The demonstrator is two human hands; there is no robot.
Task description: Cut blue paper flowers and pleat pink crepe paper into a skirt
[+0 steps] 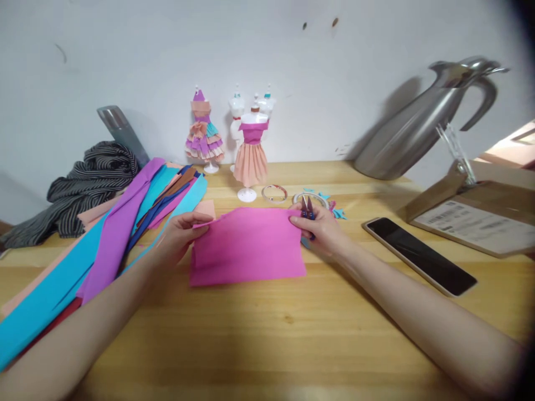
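Note:
A magenta sheet of crepe paper is stretched between my two hands just above the wooden table. My left hand pinches its upper left corner. At the upper right corner, my right hand grips the sheet between thumb and fingers. Small dark-handled scissors are also in the right hand, blades pointing up and away. Beyond the sheet stands a mini mannequin in a magenta top and peach pleated skirt. Another mannequin wears a ruffled dress in several colours.
Folded crepe paper strips lie on the left beside a striped cloth and a bottle. Tape rolls and teal scraps lie behind my right hand. At right are a phone, a cardboard box and a steel jug.

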